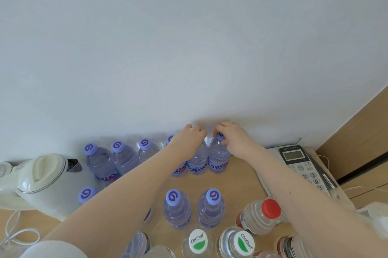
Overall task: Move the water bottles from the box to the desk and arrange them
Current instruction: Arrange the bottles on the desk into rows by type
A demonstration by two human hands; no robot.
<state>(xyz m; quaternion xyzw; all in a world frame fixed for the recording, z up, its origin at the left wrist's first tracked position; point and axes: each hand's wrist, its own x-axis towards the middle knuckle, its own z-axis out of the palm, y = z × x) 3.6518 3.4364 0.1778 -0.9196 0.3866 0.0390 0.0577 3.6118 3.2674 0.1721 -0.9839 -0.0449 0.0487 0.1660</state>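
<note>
The left hand [190, 136] reaches to the rear row of purple-capped bottles standing upright against the wall [189, 47]. Its grip is curled down over the top of the left-hand bottle [197, 160], and the fingers hide the cap. The right hand [235, 141] is just beside it. Its grip pinches the purple cap of the right-hand bottle [218, 158] between thumb and fingertips. These two bottles stand touching at the right end of the rear row, with their bases on the tabletop [241, 182].

Rear row, left of the two held bottles:
- Three bottles stand with their caps fully visible [90, 149] [118, 146] [144, 144].
- A fourth bottle [170, 138] is largely covered by the left forearm.

Nearer row:
- Two purple-capped bottles [175, 208] [212, 206] stand side by side, slightly apart.
- One further purple cap [87, 194] shows beside the kettle.

Nearest the camera stand a red-capped bottle [262, 215] and two bottles with green-and-white caps [197, 241] [244, 243].

A white kettle [42, 180] sits at the left of the tabletop. A telephone [302, 165] lies at the right, near the right forearm.
</note>
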